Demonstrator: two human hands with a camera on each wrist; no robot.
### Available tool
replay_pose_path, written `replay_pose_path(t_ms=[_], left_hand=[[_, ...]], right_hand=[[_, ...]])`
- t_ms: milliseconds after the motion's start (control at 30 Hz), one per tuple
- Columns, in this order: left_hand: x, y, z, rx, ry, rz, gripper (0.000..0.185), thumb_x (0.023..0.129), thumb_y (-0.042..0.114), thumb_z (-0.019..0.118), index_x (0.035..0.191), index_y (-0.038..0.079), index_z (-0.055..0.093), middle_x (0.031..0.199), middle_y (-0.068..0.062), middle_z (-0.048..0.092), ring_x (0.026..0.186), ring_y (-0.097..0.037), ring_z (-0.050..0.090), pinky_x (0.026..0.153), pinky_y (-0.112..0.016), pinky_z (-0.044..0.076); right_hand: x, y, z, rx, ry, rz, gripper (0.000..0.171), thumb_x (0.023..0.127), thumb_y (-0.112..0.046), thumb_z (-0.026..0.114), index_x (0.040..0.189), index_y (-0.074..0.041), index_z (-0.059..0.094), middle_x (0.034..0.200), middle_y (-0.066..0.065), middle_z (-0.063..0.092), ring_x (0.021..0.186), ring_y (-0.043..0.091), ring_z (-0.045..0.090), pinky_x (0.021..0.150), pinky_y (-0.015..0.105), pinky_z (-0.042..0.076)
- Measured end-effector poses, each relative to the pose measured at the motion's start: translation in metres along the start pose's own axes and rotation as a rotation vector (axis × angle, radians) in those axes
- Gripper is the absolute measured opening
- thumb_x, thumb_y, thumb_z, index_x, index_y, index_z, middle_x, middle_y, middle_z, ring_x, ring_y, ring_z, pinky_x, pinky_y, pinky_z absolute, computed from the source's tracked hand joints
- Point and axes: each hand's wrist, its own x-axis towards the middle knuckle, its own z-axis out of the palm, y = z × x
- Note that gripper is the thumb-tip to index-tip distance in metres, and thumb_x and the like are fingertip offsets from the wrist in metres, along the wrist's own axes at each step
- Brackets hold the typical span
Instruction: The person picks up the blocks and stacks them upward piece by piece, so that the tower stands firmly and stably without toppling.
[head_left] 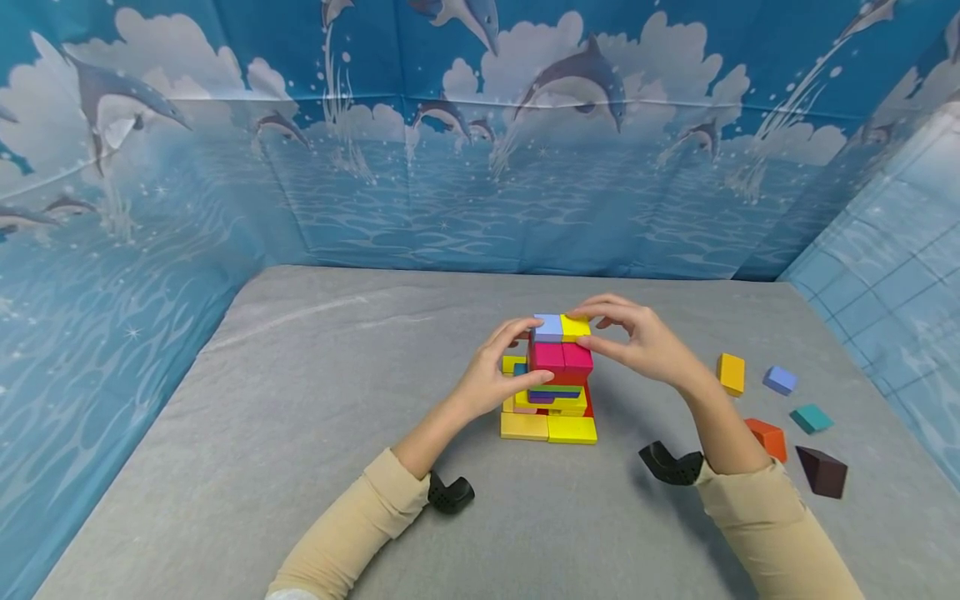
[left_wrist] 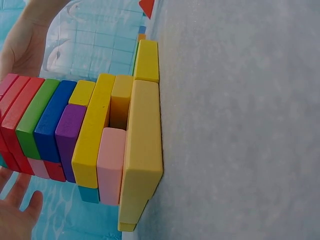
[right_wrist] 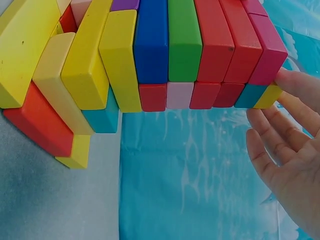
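A tower of coloured blocks (head_left: 558, 375) stands on the grey surface, on a base of yellow blocks (head_left: 572, 430). Two small blocks lie side by side on its top, a light blue block (head_left: 548, 328) and a yellow block (head_left: 575, 327). At the right, my right hand (head_left: 637, 340) pinches the yellow block between thumb and fingers. My left hand (head_left: 487, 383) is at the tower's left side; its fingertips touch the light blue block, and its thumb extends across the front beside the magenta blocks (head_left: 561, 363). In the left wrist view, green (left_wrist: 37, 117) and blue (left_wrist: 55, 120) blocks form middle layers.
Loose blocks lie to the right: yellow (head_left: 731, 374), blue (head_left: 780, 380), teal (head_left: 812, 418), orange-red (head_left: 768, 438) and a dark brown wedge (head_left: 822, 472). A dolphin-print curtain (head_left: 450, 208) hangs behind. Black wrist devices (head_left: 670, 464) sit on both arms.
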Motion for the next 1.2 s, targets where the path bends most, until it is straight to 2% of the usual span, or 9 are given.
replay_pose_path(t_ms=[167,333,600,633,767,833,900,1000,1200], left_hand=[[0.000,0.000,-0.001,0.018,0.005,-0.004,0.062,0.079,0.015,0.071,0.133,0.016,0.041,0.131,-0.003,0.044,0.113,-0.014,0.044,0.092,-0.035,0.042],[0.000,0.000,-0.001,0.021,0.008,-0.001,0.061,0.079,0.015,0.071,0.133,0.016,0.041,0.131,-0.003,0.044,0.113,-0.014,0.044,0.092,-0.035,0.043],[-0.001,-0.001,-0.001,0.017,0.011,0.006,0.061,0.079,0.013,0.071,0.133,0.016,0.041,0.131,-0.004,0.043,0.113,-0.016,0.044,0.092,-0.039,0.043],[-0.001,-0.001,-0.001,0.018,0.011,0.006,0.061,0.079,0.013,0.071,0.133,0.016,0.041,0.131,-0.004,0.043,0.113,-0.016,0.044,0.092,-0.039,0.043],[-0.001,0.000,-0.001,0.017,0.008,0.004,0.061,0.080,0.014,0.071,0.133,0.016,0.041,0.130,-0.004,0.043,0.113,-0.016,0.044,0.092,-0.041,0.043],[-0.001,0.000,-0.001,0.013,0.005,0.004,0.061,0.080,0.014,0.071,0.133,0.016,0.041,0.130,-0.004,0.043,0.113,-0.016,0.044,0.092,-0.044,0.042],[-0.001,0.000,-0.001,0.007,0.002,0.005,0.061,0.080,0.014,0.071,0.133,0.016,0.041,0.130,-0.005,0.043,0.113,-0.016,0.044,0.092,-0.046,0.042],[-0.001,0.000,-0.001,0.003,-0.002,0.005,0.062,0.080,0.013,0.071,0.133,0.016,0.040,0.130,-0.005,0.043,0.113,-0.016,0.044,0.092,-0.044,0.042],[-0.001,0.000,0.000,0.005,-0.001,0.002,0.062,0.079,0.013,0.071,0.133,0.016,0.041,0.131,-0.004,0.043,0.113,-0.016,0.044,0.092,-0.040,0.042]], right_hand=[[-0.003,0.002,-0.006,0.042,0.008,0.000,0.039,0.082,-0.002,0.066,0.120,-0.003,0.057,0.118,0.009,0.056,0.102,0.011,0.049,0.082,0.016,0.042],[-0.026,0.016,-0.031,0.026,0.131,0.076,0.041,0.084,0.002,0.061,0.124,0.000,0.053,0.121,0.012,0.054,0.102,0.003,0.051,0.083,0.012,0.040],[-0.098,0.076,-0.080,-0.119,0.306,0.440,0.043,0.090,-0.017,0.059,0.130,-0.006,0.049,0.108,-0.024,0.048,0.096,-0.008,0.045,0.074,0.002,0.034],[-0.110,0.097,-0.085,-0.150,0.312,0.474,0.044,0.090,-0.023,0.058,0.131,-0.008,0.049,0.107,-0.026,0.047,0.094,-0.010,0.044,0.072,0.001,0.034],[-0.158,0.169,-0.099,-0.273,0.305,0.588,0.049,0.090,-0.036,0.055,0.133,-0.015,0.048,0.109,-0.015,0.050,0.091,-0.012,0.040,0.066,0.002,0.035],[-0.172,0.185,-0.101,-0.297,0.275,0.627,0.051,0.090,-0.037,0.054,0.134,-0.012,0.046,0.117,0.002,0.052,0.098,0.003,0.048,0.073,0.015,0.045],[-0.175,0.167,-0.099,-0.305,0.231,0.673,0.051,0.092,-0.032,0.053,0.132,-0.002,0.044,0.119,0.018,0.050,0.102,0.024,0.049,0.075,0.034,0.049],[-0.176,0.145,-0.095,-0.295,0.177,0.734,0.050,0.093,-0.025,0.052,0.129,0.008,0.041,0.120,0.037,0.039,0.100,0.052,0.039,0.068,0.057,0.044],[-0.184,0.149,-0.093,-0.304,0.134,0.813,0.049,0.093,-0.020,0.052,0.131,0.008,0.038,0.118,0.040,0.038,0.099,0.053,0.038,0.074,0.063,0.039]])
